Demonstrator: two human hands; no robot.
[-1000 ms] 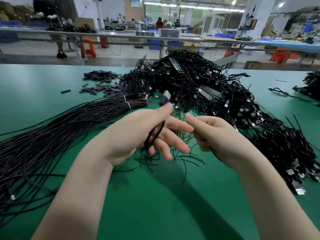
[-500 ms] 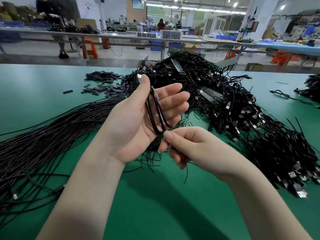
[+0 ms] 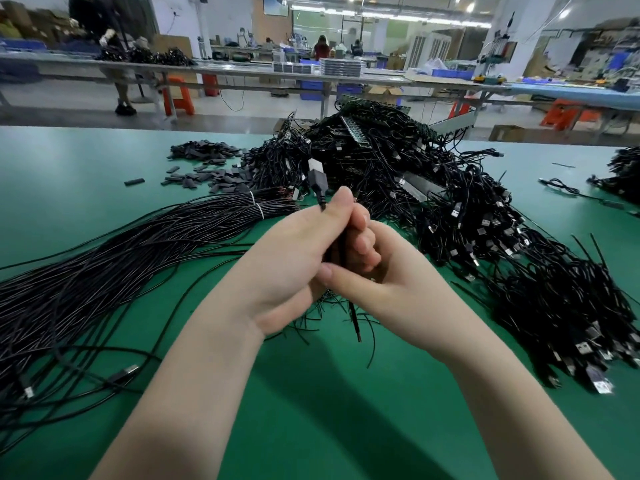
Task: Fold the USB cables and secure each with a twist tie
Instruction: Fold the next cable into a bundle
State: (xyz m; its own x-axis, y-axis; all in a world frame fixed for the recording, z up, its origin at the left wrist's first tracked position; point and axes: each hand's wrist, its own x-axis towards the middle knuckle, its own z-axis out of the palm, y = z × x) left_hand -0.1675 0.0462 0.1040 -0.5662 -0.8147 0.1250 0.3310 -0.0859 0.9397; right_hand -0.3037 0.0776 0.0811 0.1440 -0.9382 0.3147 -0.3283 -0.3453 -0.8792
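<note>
On the green table point(image 3: 86, 174), bare green lies toward the near edge, with a heap of tied cables point(image 3: 467, 216) at right and long loose cables point(image 3: 104, 271) at left. The left hand point(image 3: 291, 258) grips the folded USB cable point(image 3: 320, 185) upright, plug up; the right hand point(image 3: 384, 282), earlier below, now curls round it.

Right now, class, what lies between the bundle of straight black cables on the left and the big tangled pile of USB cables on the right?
In the head view, both hands, left hand and right hand, gripping a folded USB cable.
</note>
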